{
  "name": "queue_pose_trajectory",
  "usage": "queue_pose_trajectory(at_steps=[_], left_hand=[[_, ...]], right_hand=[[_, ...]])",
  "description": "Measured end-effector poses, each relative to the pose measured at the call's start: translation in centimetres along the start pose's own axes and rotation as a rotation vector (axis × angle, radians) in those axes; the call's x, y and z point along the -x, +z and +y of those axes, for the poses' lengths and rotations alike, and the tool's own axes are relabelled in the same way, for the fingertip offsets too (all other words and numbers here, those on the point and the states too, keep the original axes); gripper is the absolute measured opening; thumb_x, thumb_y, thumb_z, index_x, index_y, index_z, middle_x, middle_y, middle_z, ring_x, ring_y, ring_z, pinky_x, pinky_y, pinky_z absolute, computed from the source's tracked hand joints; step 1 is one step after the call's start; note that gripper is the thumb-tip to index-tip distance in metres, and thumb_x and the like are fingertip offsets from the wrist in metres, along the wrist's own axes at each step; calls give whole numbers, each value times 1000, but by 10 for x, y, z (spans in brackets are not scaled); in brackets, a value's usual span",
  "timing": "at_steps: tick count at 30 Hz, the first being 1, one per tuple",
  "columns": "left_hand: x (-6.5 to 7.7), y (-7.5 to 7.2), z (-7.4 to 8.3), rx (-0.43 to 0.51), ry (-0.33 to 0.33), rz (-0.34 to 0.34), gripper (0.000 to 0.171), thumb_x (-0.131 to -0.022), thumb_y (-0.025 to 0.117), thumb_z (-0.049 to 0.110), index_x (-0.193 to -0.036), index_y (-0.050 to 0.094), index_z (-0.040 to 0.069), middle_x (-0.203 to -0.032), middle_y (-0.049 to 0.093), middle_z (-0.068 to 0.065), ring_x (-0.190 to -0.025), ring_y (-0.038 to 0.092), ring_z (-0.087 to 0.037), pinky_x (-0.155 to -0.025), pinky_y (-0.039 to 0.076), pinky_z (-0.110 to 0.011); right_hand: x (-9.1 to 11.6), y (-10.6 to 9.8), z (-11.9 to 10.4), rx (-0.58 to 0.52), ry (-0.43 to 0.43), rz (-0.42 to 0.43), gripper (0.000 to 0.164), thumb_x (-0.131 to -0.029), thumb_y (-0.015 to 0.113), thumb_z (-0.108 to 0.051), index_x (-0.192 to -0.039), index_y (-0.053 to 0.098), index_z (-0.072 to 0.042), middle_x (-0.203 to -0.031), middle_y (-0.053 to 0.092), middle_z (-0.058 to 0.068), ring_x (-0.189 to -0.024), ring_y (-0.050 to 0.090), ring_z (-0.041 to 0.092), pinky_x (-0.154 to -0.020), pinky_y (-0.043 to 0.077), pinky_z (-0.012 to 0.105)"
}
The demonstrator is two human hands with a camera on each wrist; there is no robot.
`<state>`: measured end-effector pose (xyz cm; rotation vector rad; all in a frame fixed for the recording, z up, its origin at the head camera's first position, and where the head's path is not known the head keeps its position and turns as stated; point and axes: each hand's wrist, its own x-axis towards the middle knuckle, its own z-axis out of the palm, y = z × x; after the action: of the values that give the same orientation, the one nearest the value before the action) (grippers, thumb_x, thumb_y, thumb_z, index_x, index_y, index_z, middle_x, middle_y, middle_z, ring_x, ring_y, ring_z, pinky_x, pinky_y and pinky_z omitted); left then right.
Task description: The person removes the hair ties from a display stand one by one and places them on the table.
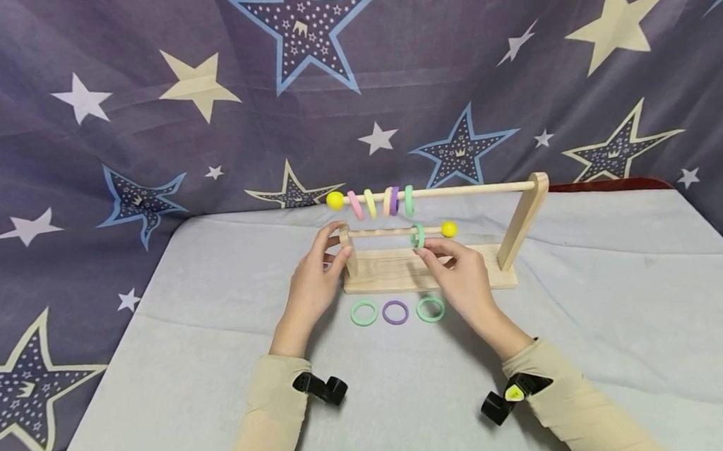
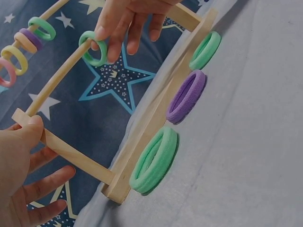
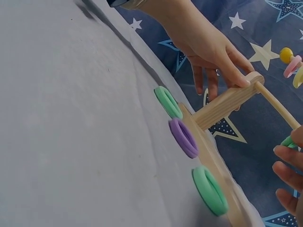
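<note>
A wooden rack carries two rods, the upper rod (image 1: 473,190) and a shorter lower rod (image 1: 381,232). My left hand (image 1: 310,284) grips the top of the short post (image 2: 78,158) between thumb and fingers. Around the lower rod, near its yellow end ball (image 1: 449,229), hangs a green hair tie (image 1: 420,236). My right hand (image 1: 466,279) pinches that tie with thumb and index finger, its other fingers loose. In front of the base (image 1: 381,273) lie a green hair tie (image 2: 171,151), a purple hair tie (image 2: 191,101) and another green one (image 3: 208,189).
On the upper rod hang pink (image 1: 355,205), yellow (image 1: 370,204), peach (image 1: 387,202), purple (image 1: 394,201) and green (image 1: 409,202) hair ties. A tall post (image 1: 523,221) stands at the right. Behind the pale cloth-covered table (image 1: 630,317) is a star-patterned curtain (image 1: 449,48).
</note>
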<state>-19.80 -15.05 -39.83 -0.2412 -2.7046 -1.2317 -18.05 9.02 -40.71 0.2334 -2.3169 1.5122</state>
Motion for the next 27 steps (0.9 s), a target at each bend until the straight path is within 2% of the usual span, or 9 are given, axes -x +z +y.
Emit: queue_pose_trajectory(at_steps=[14,21,27], left_hand=[[0,-1,2,-2,3,1,46,-102,54,35,-146,42,30,-133,62,-8,-96,65,-26,-83,50,-47],[0,0,2,-1,1,-1,47,-102,55,35,-146,43,26,-133,62,-9,-96,65,-27,-83,50,-48],[0,0,2,-2,2,-2,46,-102,55,35,-146,42,28,-133,62,-9,-96,66,-26,-83,50,-47]], right_hand=[[-1,-12,-3,25,-14,14,16,-90,75,-16,-101,77,-5,-92,75,6,-84,67,18,-69,50,26],[-1,-17,-1,34,-28,20,15,-90,75,-15,-99,76,-4,-91,75,7,-84,65,17,-70,50,27],[0,-21,0,46,-36,29,15,-89,75,-12,-99,75,-2,-93,74,9,-84,65,18,-71,50,29]])
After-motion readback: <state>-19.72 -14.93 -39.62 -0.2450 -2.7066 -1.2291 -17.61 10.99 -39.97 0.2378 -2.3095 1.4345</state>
